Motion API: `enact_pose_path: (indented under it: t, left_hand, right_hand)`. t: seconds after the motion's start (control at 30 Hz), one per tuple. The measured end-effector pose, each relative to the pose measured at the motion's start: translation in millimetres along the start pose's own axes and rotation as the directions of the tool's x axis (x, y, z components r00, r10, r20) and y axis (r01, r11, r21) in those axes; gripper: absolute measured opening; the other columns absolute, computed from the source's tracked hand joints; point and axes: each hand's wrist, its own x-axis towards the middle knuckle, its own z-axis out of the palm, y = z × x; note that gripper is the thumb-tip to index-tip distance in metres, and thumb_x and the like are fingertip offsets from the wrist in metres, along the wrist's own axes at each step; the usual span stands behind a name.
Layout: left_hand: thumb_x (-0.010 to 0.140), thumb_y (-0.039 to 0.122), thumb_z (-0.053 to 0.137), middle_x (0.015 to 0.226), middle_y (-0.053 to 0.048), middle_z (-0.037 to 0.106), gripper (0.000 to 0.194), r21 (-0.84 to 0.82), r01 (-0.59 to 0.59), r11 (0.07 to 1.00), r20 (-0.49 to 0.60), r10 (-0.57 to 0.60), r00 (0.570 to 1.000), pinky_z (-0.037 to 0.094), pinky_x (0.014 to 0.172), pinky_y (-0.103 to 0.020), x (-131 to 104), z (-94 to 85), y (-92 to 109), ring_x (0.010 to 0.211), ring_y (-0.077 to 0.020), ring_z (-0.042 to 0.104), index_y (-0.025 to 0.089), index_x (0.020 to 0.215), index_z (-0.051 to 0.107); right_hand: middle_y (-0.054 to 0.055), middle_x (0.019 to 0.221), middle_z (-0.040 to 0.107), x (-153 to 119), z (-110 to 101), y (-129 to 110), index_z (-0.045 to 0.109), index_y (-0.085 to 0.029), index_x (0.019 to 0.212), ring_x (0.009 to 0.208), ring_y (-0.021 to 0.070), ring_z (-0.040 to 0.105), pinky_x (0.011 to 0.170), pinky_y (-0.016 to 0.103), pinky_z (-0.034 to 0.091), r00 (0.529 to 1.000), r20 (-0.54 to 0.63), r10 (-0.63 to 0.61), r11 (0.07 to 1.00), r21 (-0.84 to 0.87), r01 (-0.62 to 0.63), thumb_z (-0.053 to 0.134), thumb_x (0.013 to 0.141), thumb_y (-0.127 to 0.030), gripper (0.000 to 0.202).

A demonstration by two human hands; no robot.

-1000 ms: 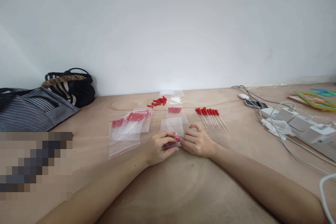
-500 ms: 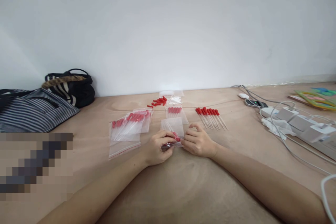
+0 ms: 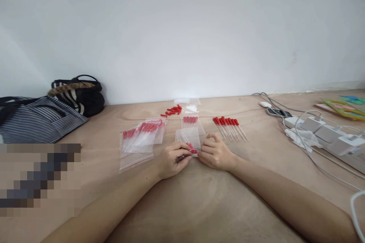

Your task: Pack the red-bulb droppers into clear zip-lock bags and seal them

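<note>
A clear zip bag [image 3: 186, 135] lies in front of me with several red-bulbed droppers [image 3: 190, 147] inside, bulbs toward me. My left hand [image 3: 175, 159] pinches the bag's near left edge; something dark shows between its fingers, too small to name. Across from it, my right hand [image 3: 216, 153] has curled fingers closed on the near right edge of the same bag. Just beyond lies another zip bag of droppers [image 3: 190, 120]. Loose droppers [image 3: 228, 126] with red bulbs and clear stems lie beyond my right hand. Filled zip bags [image 3: 139, 136] overlap to the left.
Red rubber bulbs [image 3: 174, 110] are piled near the wall, beside clear tubes [image 3: 191, 109] on a plastic bag. A striped bag [image 3: 42, 119] and a black bag [image 3: 85, 97] stand at left. Chargers [image 3: 325, 131], cables and a crumpled tissue [image 3: 303, 137] occupy the right side.
The view has shifted very slightly. My left fingers have moved a little along the bag's near edge toward my right hand, which stays in nearly the same place.
</note>
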Motion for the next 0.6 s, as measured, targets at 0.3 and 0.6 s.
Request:
enact_pose_path:
  t: [0.3,0.6]
  left_hand:
    - [0.084,0.011,0.048,0.086,-0.007,0.065,0.016,0.037,-0.090,0.995,0.023,0.089,0.996,0.052,0.074,-0.028,1.0,-1.3,-2.9,0.082,-0.0153,0.061,0.013,0.087,0.063]
    - [0.085,0.014,0.048,0.088,-0.006,0.065,0.014,0.288,-0.338,0.896,0.096,0.324,0.941,0.054,0.074,-0.026,-1.0,-9.8,-3.1,0.079,-0.0145,0.063,0.014,0.090,0.061]
  right_hand:
    - [-0.004,0.051,0.047,0.0,-0.4,0.2,0.051,-0.016,0.056,0.057,0.0091,0.040,0.078,0.031,0.030,1.000,0.012,-0.002,1.000,-0.001,0.002,0.049,0.080,-0.012,0.024]
    - [-0.003,0.052,0.048,-0.5,0.3,-0.3,0.052,-0.017,0.056,0.059,0.0097,0.040,0.076,0.031,0.031,1.000,-0.004,0.013,1.000,0.018,-0.013,0.049,0.080,-0.013,0.025]
